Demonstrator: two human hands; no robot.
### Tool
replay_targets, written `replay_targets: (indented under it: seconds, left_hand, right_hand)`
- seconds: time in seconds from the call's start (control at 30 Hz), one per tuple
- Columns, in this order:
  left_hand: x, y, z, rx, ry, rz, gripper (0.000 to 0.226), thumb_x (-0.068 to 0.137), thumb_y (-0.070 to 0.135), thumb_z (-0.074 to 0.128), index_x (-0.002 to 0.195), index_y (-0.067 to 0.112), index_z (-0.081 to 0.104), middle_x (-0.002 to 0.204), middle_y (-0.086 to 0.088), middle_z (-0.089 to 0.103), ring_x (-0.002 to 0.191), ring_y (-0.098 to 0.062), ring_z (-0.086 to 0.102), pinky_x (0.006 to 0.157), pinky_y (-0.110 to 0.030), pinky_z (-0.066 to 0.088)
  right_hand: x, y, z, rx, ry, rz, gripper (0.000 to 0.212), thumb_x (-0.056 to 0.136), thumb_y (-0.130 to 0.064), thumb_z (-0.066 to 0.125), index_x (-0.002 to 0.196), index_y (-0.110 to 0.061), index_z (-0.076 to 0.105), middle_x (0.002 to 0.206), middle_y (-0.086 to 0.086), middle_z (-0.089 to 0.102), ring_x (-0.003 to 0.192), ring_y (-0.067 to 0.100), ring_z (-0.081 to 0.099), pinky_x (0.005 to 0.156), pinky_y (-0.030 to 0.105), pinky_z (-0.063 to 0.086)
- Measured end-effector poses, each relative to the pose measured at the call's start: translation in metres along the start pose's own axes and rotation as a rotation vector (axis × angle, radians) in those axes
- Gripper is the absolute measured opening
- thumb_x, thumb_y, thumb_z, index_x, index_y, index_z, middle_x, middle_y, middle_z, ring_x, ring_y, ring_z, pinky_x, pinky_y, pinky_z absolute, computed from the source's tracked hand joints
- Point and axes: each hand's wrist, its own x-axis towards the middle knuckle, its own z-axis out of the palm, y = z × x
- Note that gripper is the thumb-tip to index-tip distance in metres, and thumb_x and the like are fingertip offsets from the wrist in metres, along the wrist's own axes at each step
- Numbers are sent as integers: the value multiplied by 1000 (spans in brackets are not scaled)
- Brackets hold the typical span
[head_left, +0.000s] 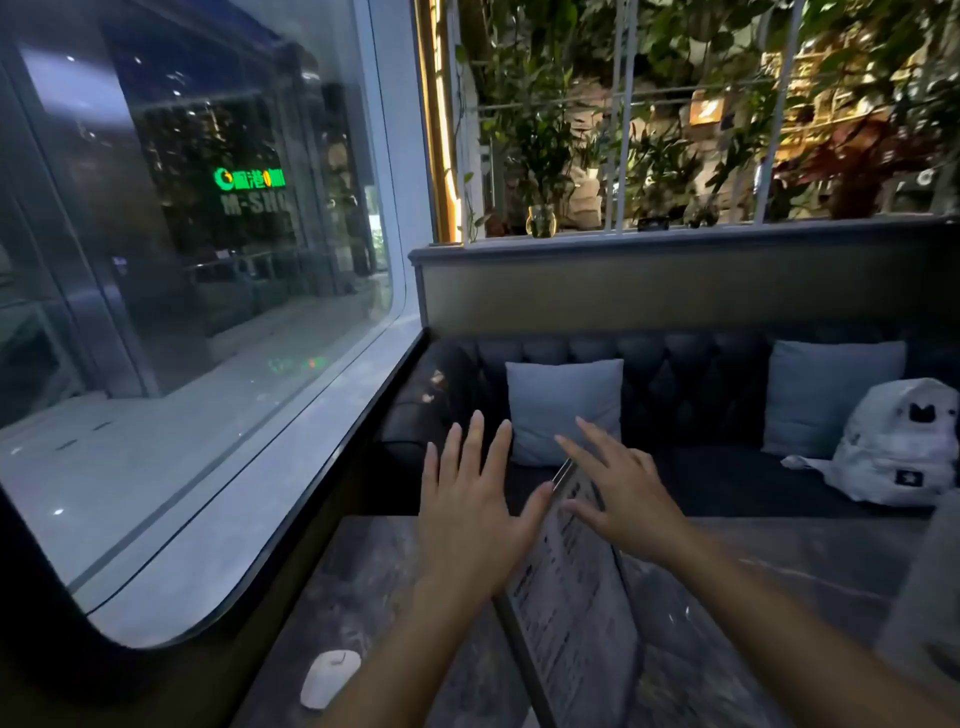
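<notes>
A printed menu card (576, 613) stands tilted on the dark marbled table (363, 582), its text side facing right. My left hand (472, 509) is raised with straight, spread fingers just left of the card's top edge, the thumb close to that edge. My right hand (618, 488) hovers over the card's upper end, fingers straight and spread. Neither hand holds anything; whether they touch the card I cannot tell.
A white computer mouse (330, 678) lies near the table's front left. Across the table, a dark tufted sofa (691, 395) carries two blue cushions (563, 408) and a white backpack (898, 447). A large window (197, 291) runs along the left. Plants fill the ledge behind the sofa.
</notes>
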Motion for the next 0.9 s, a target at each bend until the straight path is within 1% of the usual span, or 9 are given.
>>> replay_targets:
  seconds: [0.07,0.13,0.23,0.33,0.57,0.67,0.77,0.8,0.9]
  left_hand:
    - [-3,-1,4,-28,-33,6,69,83,63,38,140,24,28,152,-5,30,140,-23,23,115,-39,7]
    - [-7,-3,10,-66,-124,1,61,85,56,44,135,22,37,144,-4,43,133,-22,37,114,-39,21]
    - [-11,-2,10,-64,-224,-15,38,87,50,44,111,22,53,107,-3,69,99,-24,61,83,-37,48]
    - [-13,-2,9,-42,-245,-14,27,88,45,44,94,21,56,90,-2,70,87,-24,62,69,-36,47]
    - [-13,1,7,47,-204,163,21,89,29,50,83,12,61,83,-9,69,74,-30,65,59,-36,47]
    - [-14,3,4,112,-257,183,20,88,28,53,80,13,63,78,-7,69,68,-26,65,56,-33,47]
    - [-13,4,0,194,-263,204,21,70,30,74,58,20,61,53,2,65,44,-14,59,38,-21,39]
    - [-14,2,2,189,-257,197,21,71,30,74,58,20,61,53,2,65,45,-14,59,38,-20,37]
    - [-16,-1,9,52,-225,179,24,90,32,48,81,15,63,83,-4,70,73,-23,64,57,-29,37]
  right_hand:
    - [2,0,4,-17,-24,-30,67,85,-43,53,141,-32,17,156,-2,7,142,10,5,108,35,14]
    - [2,2,11,-33,-43,-46,63,86,-41,52,140,-32,22,156,-3,11,142,9,6,107,33,15]
    - [2,4,20,5,-65,-53,56,86,-37,52,137,-32,31,154,-6,21,141,8,10,103,32,16]
    - [4,7,21,56,-54,-46,51,85,-37,53,133,-32,37,149,-9,30,139,5,17,100,29,17]
    - [6,10,23,41,-28,-55,44,85,-37,54,128,-30,44,144,-10,39,137,6,23,93,26,18]
    - [4,9,26,60,-3,-53,41,86,-37,54,125,-30,46,142,-10,41,137,6,24,93,27,18]
    - [4,8,27,42,21,-62,41,85,-37,55,124,-29,47,138,-9,46,135,8,28,92,27,18]
    - [3,9,27,33,29,-62,40,85,-38,55,123,-29,48,137,-9,47,134,9,30,92,27,19]
    - [-1,10,27,-6,70,-63,38,83,-37,57,119,-28,51,131,-8,52,130,12,37,89,29,22]
